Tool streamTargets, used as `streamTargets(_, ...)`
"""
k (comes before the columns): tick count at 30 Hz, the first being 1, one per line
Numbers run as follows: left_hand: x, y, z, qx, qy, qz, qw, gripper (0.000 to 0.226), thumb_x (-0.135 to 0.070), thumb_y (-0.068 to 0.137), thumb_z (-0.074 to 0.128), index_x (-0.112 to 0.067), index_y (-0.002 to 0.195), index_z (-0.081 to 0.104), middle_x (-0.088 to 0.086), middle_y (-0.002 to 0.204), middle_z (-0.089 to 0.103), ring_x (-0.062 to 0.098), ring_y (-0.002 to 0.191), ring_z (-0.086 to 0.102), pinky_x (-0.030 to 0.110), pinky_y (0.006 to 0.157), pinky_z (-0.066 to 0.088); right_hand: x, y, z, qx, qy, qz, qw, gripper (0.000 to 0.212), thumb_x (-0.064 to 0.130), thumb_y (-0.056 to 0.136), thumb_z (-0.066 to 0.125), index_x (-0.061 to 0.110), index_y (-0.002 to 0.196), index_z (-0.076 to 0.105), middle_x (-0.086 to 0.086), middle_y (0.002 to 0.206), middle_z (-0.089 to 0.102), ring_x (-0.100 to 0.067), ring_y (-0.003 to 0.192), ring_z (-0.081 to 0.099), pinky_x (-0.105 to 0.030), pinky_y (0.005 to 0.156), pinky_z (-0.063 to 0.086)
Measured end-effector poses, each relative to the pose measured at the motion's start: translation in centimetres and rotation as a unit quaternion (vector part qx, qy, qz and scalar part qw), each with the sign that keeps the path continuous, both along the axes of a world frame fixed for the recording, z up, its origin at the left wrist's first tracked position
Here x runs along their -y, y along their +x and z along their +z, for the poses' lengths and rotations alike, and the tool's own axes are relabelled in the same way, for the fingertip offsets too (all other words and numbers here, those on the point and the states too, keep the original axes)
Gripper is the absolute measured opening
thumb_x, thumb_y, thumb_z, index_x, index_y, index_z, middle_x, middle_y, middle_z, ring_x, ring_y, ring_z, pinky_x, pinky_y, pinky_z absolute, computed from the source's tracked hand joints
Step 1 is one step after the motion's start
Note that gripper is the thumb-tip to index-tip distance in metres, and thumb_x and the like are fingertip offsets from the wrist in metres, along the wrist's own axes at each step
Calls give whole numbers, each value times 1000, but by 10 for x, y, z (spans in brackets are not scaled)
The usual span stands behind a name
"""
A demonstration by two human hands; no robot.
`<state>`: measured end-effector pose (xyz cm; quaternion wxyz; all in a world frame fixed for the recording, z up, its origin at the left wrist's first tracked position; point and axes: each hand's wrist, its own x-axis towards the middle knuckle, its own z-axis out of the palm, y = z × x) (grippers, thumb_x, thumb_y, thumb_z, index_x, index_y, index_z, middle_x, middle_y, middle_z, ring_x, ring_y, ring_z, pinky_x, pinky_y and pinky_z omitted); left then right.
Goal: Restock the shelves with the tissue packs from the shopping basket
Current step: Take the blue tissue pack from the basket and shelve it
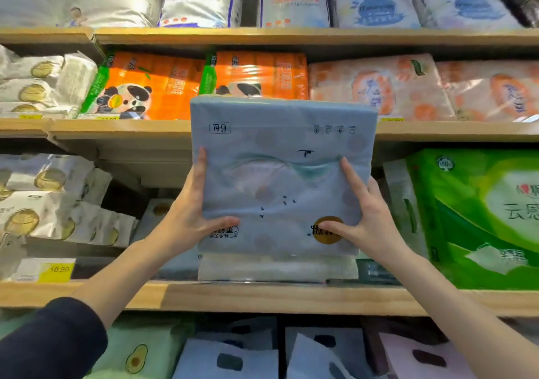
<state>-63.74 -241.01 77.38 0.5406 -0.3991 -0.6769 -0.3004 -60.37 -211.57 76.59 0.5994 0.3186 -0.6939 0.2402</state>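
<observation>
Wooden shelf (262,294) under green pack (478,218)

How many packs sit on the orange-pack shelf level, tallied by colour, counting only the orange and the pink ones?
Orange panda packs: 2
Pink packs: 2
Total: 4
The blue-grey pack held by the left hand and right hand hides part of the second orange one.

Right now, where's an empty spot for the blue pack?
Behind the blue pack, between the white packs and green pack, the shelf has a dark gap, partly hidden. The orange packs row above looks crowded.
</observation>
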Motion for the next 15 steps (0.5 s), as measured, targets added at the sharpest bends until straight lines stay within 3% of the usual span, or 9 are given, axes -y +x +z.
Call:
streamTargets(5, -5, -47, -9, 15, -33, 14, 999, 122, -41, 64, 73, -47, 136, -26, -1, 157, -1, 11, 142, 17, 17, 109, 23, -3, -42, -18, 32, -5, -14, 999, 106, 24, 63, 80, 57, 131, 5, -7, 140, 27, -4, 122, 26, -20, 103, 22)
streamTargets(9, -6, -73, -23, 57, -48, 17, 997, 123, -58, 62, 70, -48, 134, -28, -1, 159, 0, 12, 144, 16, 37, 114, 26, -9, -59, -23, 75, 6, -38, 996, 105, 27, 64, 79, 52, 134, 6, -7, 140, 29, -16, 127, 31, -28, 105, 27)
streamTargets(11, -6, -76, -24, 103, -45, 14, 994, 126, -70, 55, 69, -53, 130, -30, -4, 159, 5, 11, 141, 23, 35, 113, 27, -11, -63, -20, 113, 23, -55, 992, 106, 30, 63, 79, 52, 135, 4, -7, 139, 31, -20, 126, 33, -31, 104, 29)
streamTargets(15, -9, -76, -16, 166, -61, 76, 981, 129, -42, 64, 76, -39, 134, -32, -22, 144, -9, 11, 139, 20, 17, 100, 24, -14, -68, -11, 174, 39, -97, 979, 112, 35, 63, 79, 54, 136, -3, -7, 127, 39, -19, 109, 39, -30, 89, 33)
